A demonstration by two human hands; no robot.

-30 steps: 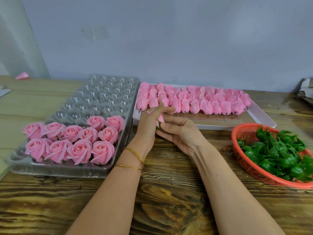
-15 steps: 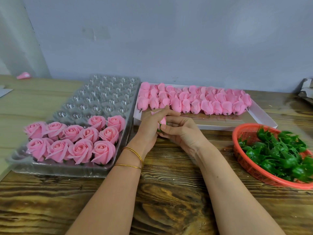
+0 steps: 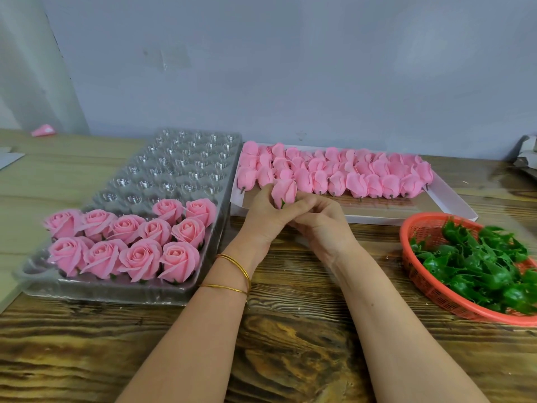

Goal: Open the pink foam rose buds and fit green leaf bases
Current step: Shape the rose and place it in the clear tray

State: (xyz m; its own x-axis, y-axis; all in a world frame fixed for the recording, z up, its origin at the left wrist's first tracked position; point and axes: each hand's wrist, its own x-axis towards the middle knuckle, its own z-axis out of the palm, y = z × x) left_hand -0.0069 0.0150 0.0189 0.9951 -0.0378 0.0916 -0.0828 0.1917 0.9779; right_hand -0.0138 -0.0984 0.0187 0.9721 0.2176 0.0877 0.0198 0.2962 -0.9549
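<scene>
Curled fingers of my left hand point(image 3: 261, 218) and right hand point(image 3: 318, 221) pinch the pink foam rose bud point(image 3: 284, 189) low (looks soft, crushable).

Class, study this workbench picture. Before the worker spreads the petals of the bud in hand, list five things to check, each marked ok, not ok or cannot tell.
1. Bud secured: ok. The left grip and right grip both hold the pink bud near its base.
2. Leaf base fitted: cannot tell. Only a green sliver shows under the bud.
3. Petals opened: not ok. They lie closed.
4. Free pocket in the clear tray: ok. There are many behind the finished roses.
5. Spare leaf bases in the orange basket: ok. There are plenty.
</scene>
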